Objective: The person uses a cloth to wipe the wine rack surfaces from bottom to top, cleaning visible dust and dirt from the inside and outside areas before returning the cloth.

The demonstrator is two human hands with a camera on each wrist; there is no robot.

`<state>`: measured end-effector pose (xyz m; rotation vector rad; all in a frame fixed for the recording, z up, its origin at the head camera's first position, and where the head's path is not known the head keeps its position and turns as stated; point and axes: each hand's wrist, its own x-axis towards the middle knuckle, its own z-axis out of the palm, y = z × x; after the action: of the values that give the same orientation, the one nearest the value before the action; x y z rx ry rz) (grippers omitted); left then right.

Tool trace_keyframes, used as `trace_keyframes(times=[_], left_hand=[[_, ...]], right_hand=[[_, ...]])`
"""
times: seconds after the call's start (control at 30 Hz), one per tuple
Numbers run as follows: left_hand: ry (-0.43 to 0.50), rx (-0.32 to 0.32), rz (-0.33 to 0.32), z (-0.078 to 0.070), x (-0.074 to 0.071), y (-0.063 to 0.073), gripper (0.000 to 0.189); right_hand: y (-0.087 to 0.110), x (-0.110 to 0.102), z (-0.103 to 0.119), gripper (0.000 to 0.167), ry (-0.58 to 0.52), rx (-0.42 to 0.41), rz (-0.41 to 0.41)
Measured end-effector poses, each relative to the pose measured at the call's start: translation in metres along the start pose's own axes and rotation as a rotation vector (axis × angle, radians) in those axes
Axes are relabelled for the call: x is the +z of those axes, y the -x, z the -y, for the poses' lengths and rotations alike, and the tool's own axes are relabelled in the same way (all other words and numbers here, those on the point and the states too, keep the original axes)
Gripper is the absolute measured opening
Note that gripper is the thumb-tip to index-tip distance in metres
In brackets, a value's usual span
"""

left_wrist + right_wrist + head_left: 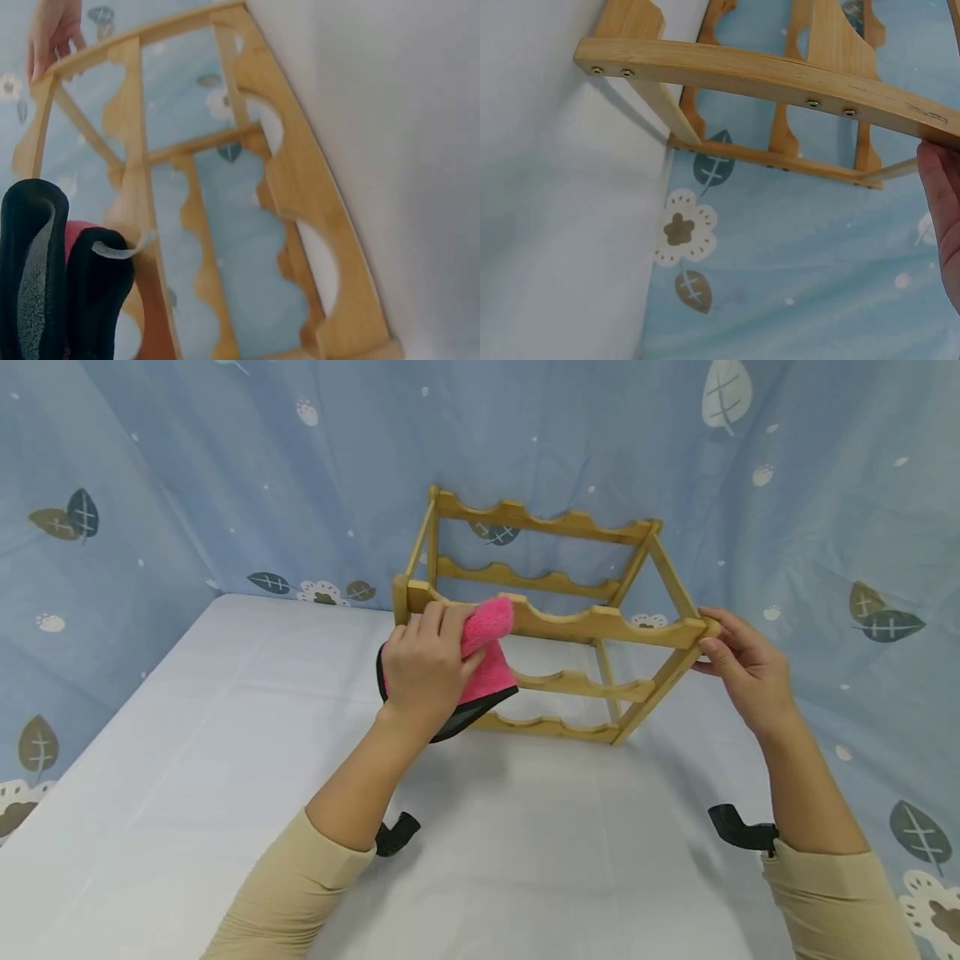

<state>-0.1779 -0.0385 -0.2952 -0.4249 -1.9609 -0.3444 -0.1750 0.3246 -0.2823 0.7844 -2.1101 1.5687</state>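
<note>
A wooden wine rack with scalloped rails [570, 623] stands on the white tabletop. My left hand [423, 664] grips a pink cloth with black edging [489, 675] against the left part of the front top rail. In the left wrist view, dark folds of the cloth [101, 292] hang beside the rack [307, 180] and hide part of it. With thumb and fingers, my right hand [753, 672] holds the rack's upper right front corner. Some of that hand [943, 217] shows at the edge of the right wrist view, touching the end post [742, 71], which has screw heads in it.
Close behind and right of the rack hangs a blue curtain [360, 468] printed with leaves and flowers. The white tabletop [187, 735] reaches to the left and front. Black mounts [738, 831] sit at both wrists, by the beige sleeves.
</note>
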Motion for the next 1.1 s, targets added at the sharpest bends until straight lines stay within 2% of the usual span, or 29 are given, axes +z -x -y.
trace_keyframes(times=[0.23, 0.4, 0.57, 0.67, 0.73, 0.93, 1.1], left_hand=[[0.008, -0.086, -0.003, 0.031, -0.017, 0.002, 0.038], [0.018, -0.09, 0.022, 0.052, -0.027, 0.007, 0.037], [0.017, -0.045, 0.101, 0.07, -0.032, 0.021, 0.038], [0.021, -0.013, 0.158, 0.078, -0.032, 0.032, 0.04], [0.027, 0.015, 0.187, 0.081, -0.03, 0.039, 0.043], [0.022, 0.128, 0.22, 0.091, -0.021, 0.054, 0.048], [0.037, 0.217, 0.221, 0.097, -0.012, 0.064, 0.049]], right_hand=[[0.001, 0.0, -0.002, 0.039, -0.032, -0.018, 0.005], [0.0, 0.002, 0.0, 0.038, -0.021, -0.019, -0.003], [0.001, 0.001, -0.001, 0.039, 0.004, -0.03, 0.0], [0.0, 0.002, -0.001, 0.039, 0.039, -0.025, -0.01], [0.0, 0.002, -0.001, 0.039, 0.025, -0.02, -0.015], [0.001, 0.002, -0.001, 0.04, 0.014, -0.021, -0.005], [0.001, 0.002, 0.0, 0.04, 0.009, -0.011, -0.008]])
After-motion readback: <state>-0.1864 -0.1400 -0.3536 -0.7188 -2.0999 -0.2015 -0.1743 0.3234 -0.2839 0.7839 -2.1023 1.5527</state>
